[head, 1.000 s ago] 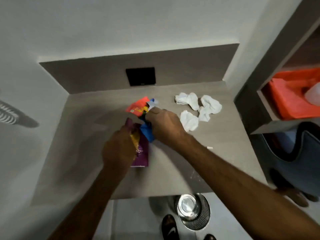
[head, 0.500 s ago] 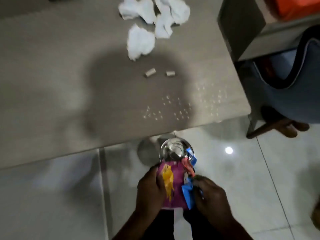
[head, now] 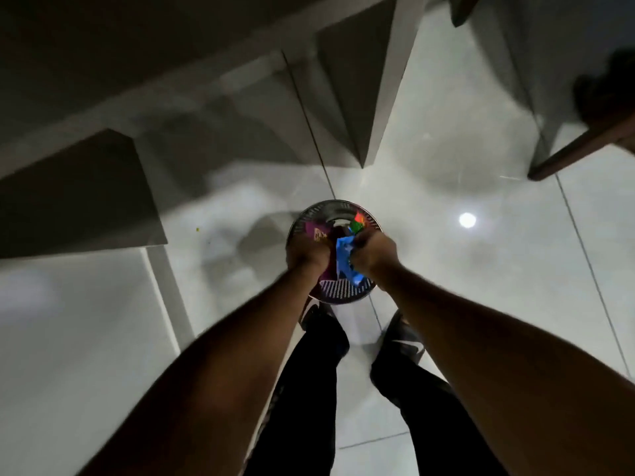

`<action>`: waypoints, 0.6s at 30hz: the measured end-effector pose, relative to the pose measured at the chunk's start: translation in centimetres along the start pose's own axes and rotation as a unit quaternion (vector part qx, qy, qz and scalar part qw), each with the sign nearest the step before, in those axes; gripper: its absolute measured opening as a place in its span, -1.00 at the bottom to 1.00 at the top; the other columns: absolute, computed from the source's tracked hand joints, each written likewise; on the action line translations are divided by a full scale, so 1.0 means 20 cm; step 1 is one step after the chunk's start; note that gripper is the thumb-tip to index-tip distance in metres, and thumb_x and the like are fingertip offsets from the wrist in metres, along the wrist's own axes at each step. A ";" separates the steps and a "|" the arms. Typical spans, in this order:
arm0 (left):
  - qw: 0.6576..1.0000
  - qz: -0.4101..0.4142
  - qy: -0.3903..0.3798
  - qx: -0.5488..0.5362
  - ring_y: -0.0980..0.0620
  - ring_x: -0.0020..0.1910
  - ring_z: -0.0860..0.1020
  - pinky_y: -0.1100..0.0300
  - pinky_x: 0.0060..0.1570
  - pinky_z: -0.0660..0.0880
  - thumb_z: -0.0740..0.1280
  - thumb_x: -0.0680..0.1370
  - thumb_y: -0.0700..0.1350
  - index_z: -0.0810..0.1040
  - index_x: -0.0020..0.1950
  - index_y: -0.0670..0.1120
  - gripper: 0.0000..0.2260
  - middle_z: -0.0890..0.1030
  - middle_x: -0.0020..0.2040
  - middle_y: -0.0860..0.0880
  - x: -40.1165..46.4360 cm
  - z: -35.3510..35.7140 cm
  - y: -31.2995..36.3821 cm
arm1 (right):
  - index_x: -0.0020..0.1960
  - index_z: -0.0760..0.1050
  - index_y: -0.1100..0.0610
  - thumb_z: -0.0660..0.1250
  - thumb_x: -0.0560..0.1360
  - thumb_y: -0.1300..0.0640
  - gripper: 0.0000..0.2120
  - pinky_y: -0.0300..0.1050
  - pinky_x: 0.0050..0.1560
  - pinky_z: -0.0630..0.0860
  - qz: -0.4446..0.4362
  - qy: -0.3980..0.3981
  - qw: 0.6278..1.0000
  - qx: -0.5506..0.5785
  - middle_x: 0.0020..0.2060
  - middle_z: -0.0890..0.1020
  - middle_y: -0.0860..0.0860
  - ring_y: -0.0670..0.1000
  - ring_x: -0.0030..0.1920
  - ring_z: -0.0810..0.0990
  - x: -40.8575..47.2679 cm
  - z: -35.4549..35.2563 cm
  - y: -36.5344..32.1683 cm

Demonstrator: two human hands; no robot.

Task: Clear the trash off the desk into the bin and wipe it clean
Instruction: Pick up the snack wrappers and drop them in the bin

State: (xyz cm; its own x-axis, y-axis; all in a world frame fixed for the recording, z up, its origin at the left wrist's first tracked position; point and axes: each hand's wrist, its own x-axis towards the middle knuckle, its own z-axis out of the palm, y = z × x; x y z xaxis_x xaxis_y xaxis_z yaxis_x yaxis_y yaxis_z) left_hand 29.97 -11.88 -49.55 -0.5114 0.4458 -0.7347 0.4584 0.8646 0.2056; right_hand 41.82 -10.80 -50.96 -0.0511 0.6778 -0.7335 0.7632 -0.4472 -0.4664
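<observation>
A round metal mesh bin [head: 338,291] stands on the white tiled floor right below my hands. My left hand [head: 307,253] is closed on a purple snack wrapper [head: 316,232] over the bin's mouth. My right hand [head: 372,254] grips a blue wrapper [head: 345,257], and a red and green wrapper [head: 358,222] sticks out past it above the bin. Both hands are close together, almost touching. The desk top is out of view; only its dark underside [head: 79,190] and a grey leg panel [head: 343,97] show.
My shoes [head: 405,338] and dark trouser legs stand just behind the bin. A wooden chair leg [head: 577,151] slants in at the right. A small yellow crumb [head: 197,229] lies on the floor left of the bin.
My view has tipped down from the desk top to the floor. Both hands have carried the wrappers from the desk down to the mouth of the bin.
</observation>
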 end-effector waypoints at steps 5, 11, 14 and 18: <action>0.998 0.040 -0.042 0.014 -0.11 0.09 0.57 0.22 -0.08 0.38 0.24 0.59 -0.20 0.58 0.19 -0.23 -0.76 0.62 0.06 -0.13 -0.01 -0.03 -0.03 | 0.18 0.56 0.17 0.20 0.60 0.03 -0.71 -0.15 -0.17 0.49 -0.012 -0.061 0.998 -0.033 0.02 0.69 0.14 0.14 -0.02 0.65 -0.01 0.03 -0.02; 0.987 0.147 0.005 0.063 -0.04 -0.10 0.60 0.27 -0.18 0.39 0.21 0.54 -0.26 0.61 -0.08 -0.13 -0.82 0.69 0.01 -0.18 -0.26 -0.27 -0.03 | 0.02 0.62 0.20 0.27 0.53 0.12 -0.79 -0.31 -0.25 0.40 -0.011 0.024 0.999 0.039 -0.11 0.69 0.11 0.09 -0.13 0.62 -0.27 -0.15 -0.09; 0.971 0.231 0.031 0.043 -0.02 0.12 0.63 0.32 0.06 0.44 0.23 0.58 -0.21 0.60 0.24 -0.13 -0.73 0.67 0.19 -0.11 -0.51 -0.45 0.03 | -0.01 0.62 0.19 0.26 0.56 0.16 -0.82 -0.41 -0.31 0.49 -0.041 0.096 0.986 0.129 -0.15 0.70 0.09 0.01 -0.22 0.62 -0.54 -0.34 -0.19; 0.920 0.387 0.037 0.059 -0.04 0.13 0.63 0.23 0.18 0.51 0.20 0.59 -0.14 0.58 0.28 -0.15 -0.68 0.67 0.18 -0.13 -0.96 -0.77 0.18 | -0.04 0.62 0.12 0.25 0.53 0.21 -0.83 -0.34 -0.21 0.53 -0.124 0.193 0.960 0.164 -0.16 0.69 0.02 -0.02 -0.20 0.63 -0.97 -0.64 -0.36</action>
State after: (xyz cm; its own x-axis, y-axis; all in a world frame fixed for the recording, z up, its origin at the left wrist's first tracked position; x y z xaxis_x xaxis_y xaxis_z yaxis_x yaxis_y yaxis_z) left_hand 30.20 -13.82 -24.79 -0.0453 0.9353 -0.3510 0.7794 0.2529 0.5733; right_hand 45.57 -13.31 -26.96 0.0854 0.9241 -0.3724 0.5121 -0.3614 -0.7792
